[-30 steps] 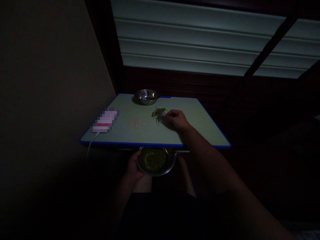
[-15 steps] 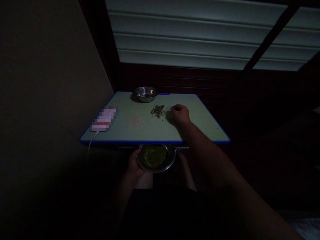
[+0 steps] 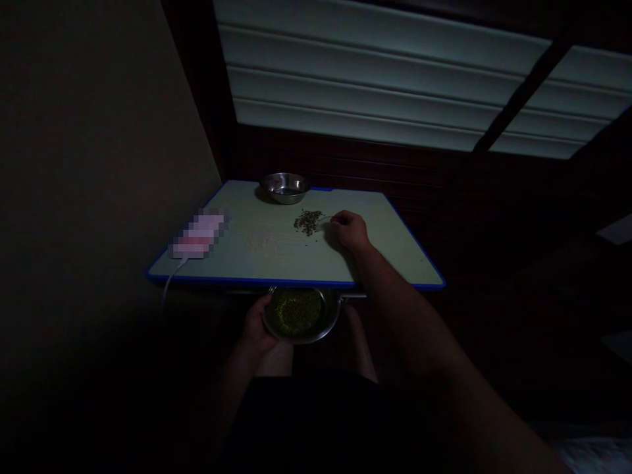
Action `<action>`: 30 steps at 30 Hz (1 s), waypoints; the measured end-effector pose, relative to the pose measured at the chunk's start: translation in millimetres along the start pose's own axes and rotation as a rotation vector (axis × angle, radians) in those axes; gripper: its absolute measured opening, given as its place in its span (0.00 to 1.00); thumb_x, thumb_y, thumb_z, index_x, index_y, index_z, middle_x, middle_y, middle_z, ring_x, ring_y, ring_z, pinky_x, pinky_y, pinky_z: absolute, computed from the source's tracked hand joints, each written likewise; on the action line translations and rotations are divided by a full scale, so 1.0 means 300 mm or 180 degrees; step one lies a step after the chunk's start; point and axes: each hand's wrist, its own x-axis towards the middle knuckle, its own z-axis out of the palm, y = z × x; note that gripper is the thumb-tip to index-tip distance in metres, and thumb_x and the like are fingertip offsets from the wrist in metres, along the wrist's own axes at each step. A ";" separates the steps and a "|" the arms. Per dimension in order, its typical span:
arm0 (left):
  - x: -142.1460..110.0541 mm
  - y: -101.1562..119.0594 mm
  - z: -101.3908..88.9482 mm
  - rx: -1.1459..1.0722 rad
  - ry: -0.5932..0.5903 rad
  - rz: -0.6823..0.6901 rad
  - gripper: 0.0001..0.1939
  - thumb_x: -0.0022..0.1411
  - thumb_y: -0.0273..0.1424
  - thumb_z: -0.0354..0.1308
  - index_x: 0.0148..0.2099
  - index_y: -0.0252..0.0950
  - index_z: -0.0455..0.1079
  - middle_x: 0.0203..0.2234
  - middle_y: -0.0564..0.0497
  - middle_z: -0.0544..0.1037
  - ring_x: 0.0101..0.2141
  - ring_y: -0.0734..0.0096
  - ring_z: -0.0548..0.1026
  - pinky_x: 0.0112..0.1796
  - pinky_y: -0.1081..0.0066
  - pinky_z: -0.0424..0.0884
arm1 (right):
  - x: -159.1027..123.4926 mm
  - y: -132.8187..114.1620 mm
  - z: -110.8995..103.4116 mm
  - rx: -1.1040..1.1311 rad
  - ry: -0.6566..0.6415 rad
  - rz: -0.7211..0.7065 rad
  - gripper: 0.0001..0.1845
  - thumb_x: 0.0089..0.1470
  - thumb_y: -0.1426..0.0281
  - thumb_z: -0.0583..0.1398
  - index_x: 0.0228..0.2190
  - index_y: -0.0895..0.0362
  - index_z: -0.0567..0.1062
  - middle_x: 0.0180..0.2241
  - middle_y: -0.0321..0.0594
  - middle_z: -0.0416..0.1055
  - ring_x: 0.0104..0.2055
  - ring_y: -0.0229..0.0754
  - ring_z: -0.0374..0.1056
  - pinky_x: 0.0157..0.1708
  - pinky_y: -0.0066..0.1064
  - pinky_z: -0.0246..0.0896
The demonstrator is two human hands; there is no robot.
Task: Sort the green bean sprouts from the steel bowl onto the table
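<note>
Below the table's front edge, my left hand (image 3: 259, 325) grips the rim of a metal bowl (image 3: 322, 334) from the left. Small green beans (image 3: 297, 311), which look like mung beans, cover its bottom. Over the tabletop, my right hand (image 3: 349, 229) is closed on a thin, see-through spoon-like utensil (image 3: 324, 220). Its far end is at the right side of a loose pile of darker green-brown beans (image 3: 308, 222). Dim light hides the utensil's exact shape. To the left of the pile lies a faint patch of pale small pieces (image 3: 263, 243), too dim to name.
A second metal bowl (image 3: 285, 189) stands at the back of the pale, blue-edged table (image 3: 306, 266). A blurred-out phone-like object (image 3: 200, 234) lies at the left, with a white cable (image 3: 170, 280) hanging over the front edge. A wall rises on the left and a slatted window behind.
The camera view has tilted slightly, shifting the table a little left. The utensil in my right hand has tipped slightly, its end still by the pile. My left hand keeps hold of the bowl.
</note>
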 end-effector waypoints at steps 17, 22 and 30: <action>-0.007 0.002 0.000 -0.0006 -0.0080 -0.0045 0.13 0.57 0.27 0.54 0.43 0.32 0.77 0.29 0.45 0.84 0.35 0.57 0.81 0.46 0.57 0.72 | -0.003 0.005 -0.004 -0.0019 -0.0177 -0.0157 0.09 0.43 0.68 0.57 0.27 0.56 0.75 0.27 0.35 0.73 0.31 0.38 0.66 0.36 0.30 0.60; 0.004 -0.001 -0.012 -0.0052 -0.0227 -0.0062 0.18 0.57 0.27 0.54 0.49 0.32 0.75 0.31 0.44 0.84 0.38 0.54 0.81 0.48 0.55 0.71 | 0.002 0.014 -0.003 0.0053 -0.0269 -0.0121 0.08 0.42 0.67 0.57 0.26 0.56 0.75 0.26 0.34 0.73 0.30 0.38 0.66 0.34 0.29 0.60; 0.002 -0.001 -0.010 0.0033 -0.0159 -0.0021 0.14 0.57 0.28 0.54 0.43 0.31 0.76 0.31 0.44 0.84 0.37 0.56 0.81 0.47 0.56 0.72 | -0.001 0.016 0.000 0.0128 -0.0357 -0.0075 0.06 0.40 0.68 0.58 0.24 0.55 0.73 0.24 0.33 0.71 0.29 0.38 0.65 0.32 0.29 0.60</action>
